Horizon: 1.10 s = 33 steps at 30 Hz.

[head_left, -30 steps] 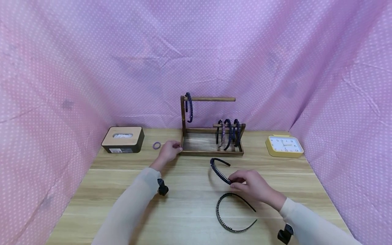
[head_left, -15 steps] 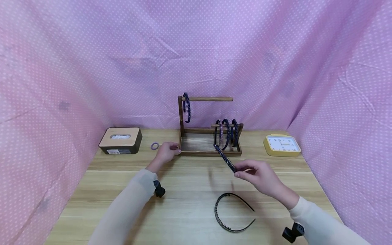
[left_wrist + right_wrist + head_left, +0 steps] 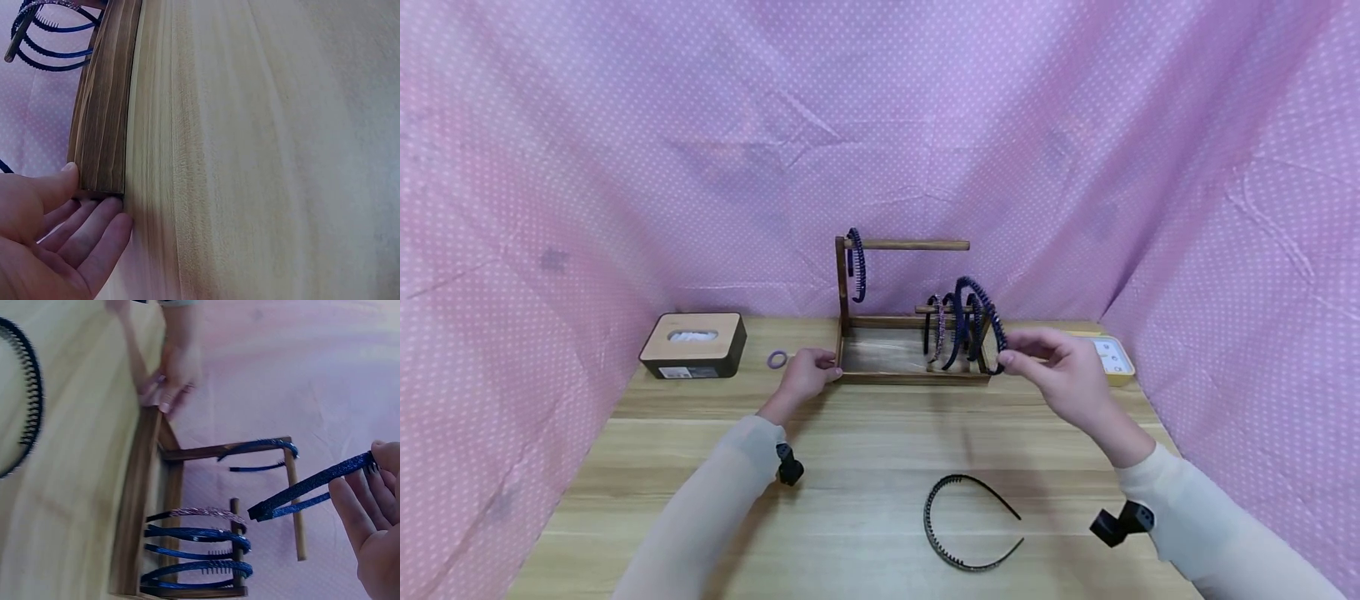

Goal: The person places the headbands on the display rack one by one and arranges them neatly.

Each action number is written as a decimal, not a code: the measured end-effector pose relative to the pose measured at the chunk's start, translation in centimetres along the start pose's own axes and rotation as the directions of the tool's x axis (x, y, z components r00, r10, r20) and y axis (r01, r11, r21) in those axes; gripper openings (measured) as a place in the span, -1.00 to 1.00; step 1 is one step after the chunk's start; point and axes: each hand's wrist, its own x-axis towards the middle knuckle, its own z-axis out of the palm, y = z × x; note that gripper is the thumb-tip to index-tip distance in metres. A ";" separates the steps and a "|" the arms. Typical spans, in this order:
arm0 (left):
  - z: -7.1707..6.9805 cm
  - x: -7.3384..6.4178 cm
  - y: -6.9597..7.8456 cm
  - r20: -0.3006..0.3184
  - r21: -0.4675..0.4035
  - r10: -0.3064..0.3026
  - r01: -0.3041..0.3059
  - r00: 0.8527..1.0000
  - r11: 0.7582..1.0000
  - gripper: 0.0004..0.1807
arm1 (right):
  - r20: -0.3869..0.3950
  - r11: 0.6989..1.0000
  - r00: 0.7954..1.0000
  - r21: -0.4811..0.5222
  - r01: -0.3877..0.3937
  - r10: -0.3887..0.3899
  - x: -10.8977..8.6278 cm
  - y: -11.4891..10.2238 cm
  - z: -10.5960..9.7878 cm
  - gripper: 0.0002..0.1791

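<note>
My right hand (image 3: 1067, 375) pinches a dark blue toothed headband (image 3: 991, 313) between thumb and fingers. The band is raised in front of the right end of a brown wooden headband rack (image 3: 910, 378). In the right wrist view, that headband (image 3: 312, 484) overlaps the rack's upper bar (image 3: 300, 540). My left hand (image 3: 807, 374) grips the front left corner of the rack's tray, thumb at the top edge and fingers against the end. One dark headband (image 3: 859, 271) hangs on the upper bar; several hang on the lower bar, including a pinkish glittery one (image 3: 206, 512).
A black toothed headband (image 3: 927, 518) lies on the wooden table (image 3: 850, 467), near the front. A purple ring (image 3: 775, 367) and a tissue box (image 3: 724, 346) are to the left. The yellow clock (image 3: 1114, 357) at right is partly behind my right hand. Pink dotted cloth (image 3: 880, 150) surrounds the table.
My right hand has lifted the headband from above the tabletop, up and forward to the rack's right end, turning it upright. My left hand stays on the rack's corner.
</note>
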 end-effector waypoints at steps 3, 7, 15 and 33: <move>0.2 0.1 0.2 -0.008 -0.003 -0.009 0.009 1.000 1.000 -0.59 | -0.046 0.999 0.999 0.040 -0.023 0.024 1.2 0.0 -0.4 -0.76; 0.2 0.2 0.2 -0.019 0.008 -0.012 0.012 1.000 1.000 -0.60 | -0.102 0.994 0.993 0.093 -0.050 0.059 3.0 0.3 -0.7 -0.71; 0.2 0.3 0.1 -0.010 0.042 -0.005 0.006 1.000 0.999 -0.63 | -0.186 0.995 0.979 0.068 -0.070 0.082 6.4 2.2 -0.7 -0.64; -0.1 0.3 0.7 0.018 0.044 -0.041 0.040 0.999 0.998 -0.66 | -0.172 0.984 0.969 0.064 -0.169 0.177 10.7 4.9 2.6 -0.60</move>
